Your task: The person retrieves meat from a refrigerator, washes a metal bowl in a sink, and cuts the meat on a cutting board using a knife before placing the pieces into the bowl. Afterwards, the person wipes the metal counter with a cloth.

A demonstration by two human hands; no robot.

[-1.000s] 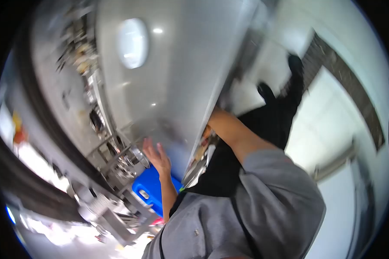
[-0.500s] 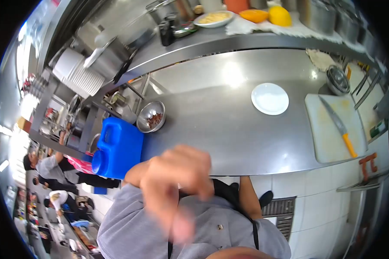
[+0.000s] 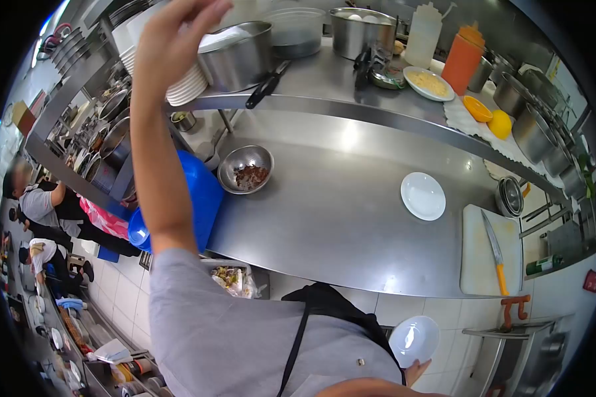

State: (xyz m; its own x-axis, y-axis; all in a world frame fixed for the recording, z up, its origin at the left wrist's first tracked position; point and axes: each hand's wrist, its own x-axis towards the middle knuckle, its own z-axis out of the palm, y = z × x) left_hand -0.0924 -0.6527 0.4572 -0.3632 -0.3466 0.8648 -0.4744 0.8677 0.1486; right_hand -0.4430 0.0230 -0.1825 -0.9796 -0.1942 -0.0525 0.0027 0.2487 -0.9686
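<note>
My right hand (image 3: 416, 374) clamps a glossy, round white bowl (image 3: 414, 339) off the front edge of the steel bench (image 3: 331, 225); my left hand (image 3: 169, 36), grip unclear, has risen near the left end of the shelf (image 3: 304, 104).

Before you: counter (image 3: 331, 218) | along its back: shelf (image 3: 319, 81) | on its left: bowl (image 3: 263, 157) | on its right: plate (image 3: 423, 196), then knife (image 3: 493, 242) on cutting board (image 3: 477, 261) | in your right hand (image 3: 415, 372): dish (image 3: 414, 339)

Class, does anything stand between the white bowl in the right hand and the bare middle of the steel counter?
Nothing visible blocks the white bowl in the right hand; only the front edge of the steel counter lies between. The cutting board and knife lie off to the right.
</note>
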